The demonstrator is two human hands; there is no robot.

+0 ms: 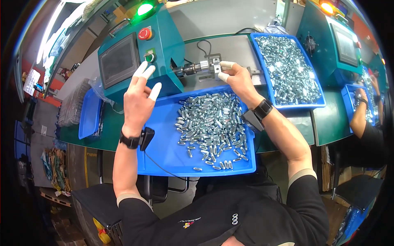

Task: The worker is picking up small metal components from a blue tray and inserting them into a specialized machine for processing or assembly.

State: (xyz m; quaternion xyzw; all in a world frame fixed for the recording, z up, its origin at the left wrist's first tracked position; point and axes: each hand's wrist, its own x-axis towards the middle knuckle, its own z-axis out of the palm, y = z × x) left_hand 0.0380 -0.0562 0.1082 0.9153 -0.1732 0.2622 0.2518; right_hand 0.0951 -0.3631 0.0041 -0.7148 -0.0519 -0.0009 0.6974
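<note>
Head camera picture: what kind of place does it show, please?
Most likely a factory workbench for small metal parts. Blue trays hold heaps of shiny metal pieces, teal machines have screens and a red stop button, and another worker's arm reaches over a similar tray nearby.

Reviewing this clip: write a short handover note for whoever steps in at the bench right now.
Left hand: raised, fingers spread beside the green button on the teal machine, holding nothing.
Right hand: fingertips at the block in front of the machine's chuck; whether it pinches a piece cannot be told.
Small metal pieces fill the near blue tray; more lie in the far blue tray.
Which pile is finished cannot be told.
</note>
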